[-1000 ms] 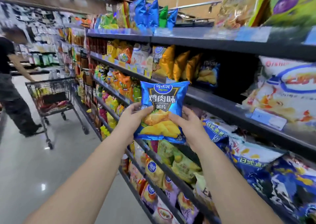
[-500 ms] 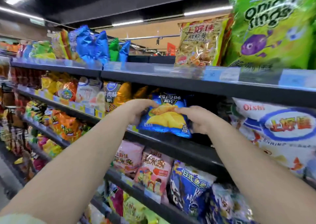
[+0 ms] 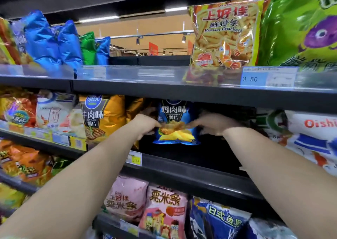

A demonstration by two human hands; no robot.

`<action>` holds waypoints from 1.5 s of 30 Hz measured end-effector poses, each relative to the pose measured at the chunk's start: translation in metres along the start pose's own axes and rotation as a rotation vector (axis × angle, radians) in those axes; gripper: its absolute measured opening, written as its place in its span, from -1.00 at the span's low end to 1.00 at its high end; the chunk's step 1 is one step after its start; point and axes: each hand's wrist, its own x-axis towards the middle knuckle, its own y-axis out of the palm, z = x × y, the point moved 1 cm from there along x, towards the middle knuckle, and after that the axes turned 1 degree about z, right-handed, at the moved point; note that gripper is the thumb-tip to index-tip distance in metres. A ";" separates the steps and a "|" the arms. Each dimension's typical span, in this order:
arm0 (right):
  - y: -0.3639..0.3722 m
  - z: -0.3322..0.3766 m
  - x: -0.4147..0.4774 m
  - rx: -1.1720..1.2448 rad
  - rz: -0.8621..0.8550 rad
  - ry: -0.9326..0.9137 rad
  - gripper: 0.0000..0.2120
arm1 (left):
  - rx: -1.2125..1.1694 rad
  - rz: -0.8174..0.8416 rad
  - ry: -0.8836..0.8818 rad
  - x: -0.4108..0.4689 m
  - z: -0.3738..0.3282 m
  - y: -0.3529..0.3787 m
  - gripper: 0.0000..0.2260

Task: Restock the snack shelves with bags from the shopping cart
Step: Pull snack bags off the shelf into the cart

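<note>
The blue chip bag [image 3: 175, 123] stands upright in the dark gap on the middle shelf [image 3: 191, 167], set back from the front edge. I cannot tell whether its bottom seam rests on the board. My left hand [image 3: 145, 124] pinches its left side and my right hand [image 3: 213, 123] grips its right side, fingers curled onto the foil.

A second ago I held this bag out in the aisle, in front of the shelves. Half a second ago it was at the shelf's front lip with its top hidden. Now it sits deeper in, and its face reads 鸡肉味 over 薯片.

Just left of it leans a gold bag [image 3: 102, 116] of the same make, marked 牛肉味 薯片. To the right, a big white bag [image 3: 313, 138] shows "Oishi" in red. A small yellow tag [image 3: 135, 158] hangs on the shelf edge under my left wrist, its print too blurred to read.

On the shelf above, a yellow bag [image 3: 226, 34] reads 上好佳 鲜虾条 "Prawn Crackers", with a price label [image 3: 253, 79] of 3.50 below it. A green bag [image 3: 306, 25] stands beside that.

Below, pink bags [image 3: 127, 198] read 上好佳 粟米条, and a dark blue bag [image 3: 218, 218] reads 日式鱼果.
</note>
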 end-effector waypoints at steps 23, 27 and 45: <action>0.026 -0.024 0.040 -0.167 -0.391 -0.167 -0.36 | 0.571 -0.008 0.316 0.004 0.022 -0.010 -0.42; 0.032 -0.022 0.045 -0.170 -0.391 -0.230 -0.43 | 0.824 0.035 0.477 -0.022 0.032 -0.015 -0.56; 0.018 -0.012 -0.003 -0.701 -0.446 -0.029 -0.45 | 1.129 0.013 0.604 -0.027 0.017 0.004 -0.68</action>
